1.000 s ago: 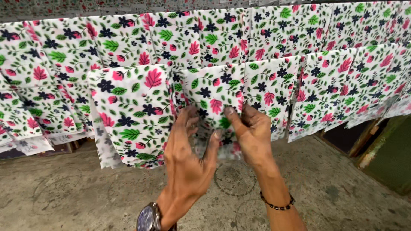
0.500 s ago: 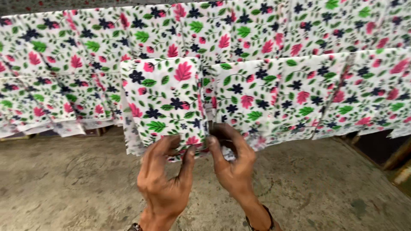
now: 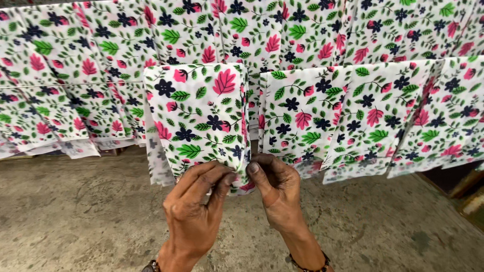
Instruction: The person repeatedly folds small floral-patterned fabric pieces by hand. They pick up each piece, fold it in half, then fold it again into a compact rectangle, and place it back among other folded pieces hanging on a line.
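A folded piece of cloth point(image 3: 199, 118) hangs in the middle of the scene, a bit to the left. It is white with pink leaves, green leaves and dark blue flowers. Both hands hold it at its bottom edge. The left hand point(image 3: 194, 216) pinches the bottom of the cloth, with its fingers point(image 3: 214, 184) closed tight on it. The right hand point(image 3: 275, 189) is just beside the left one, and its fingers point(image 3: 254, 168) pinch the bottom right corner of the same cloth. The two hands almost touch.

Just to the right hangs another folded cloth point(image 3: 307, 118) with the same print. More hanging cloths point(image 3: 101, 60) like these fill the far side, from left to right, in rows. Near and below the hands is a grey floor point(image 3: 75, 216). The right wrist wears a dark bead bracelet point(image 3: 308, 265).
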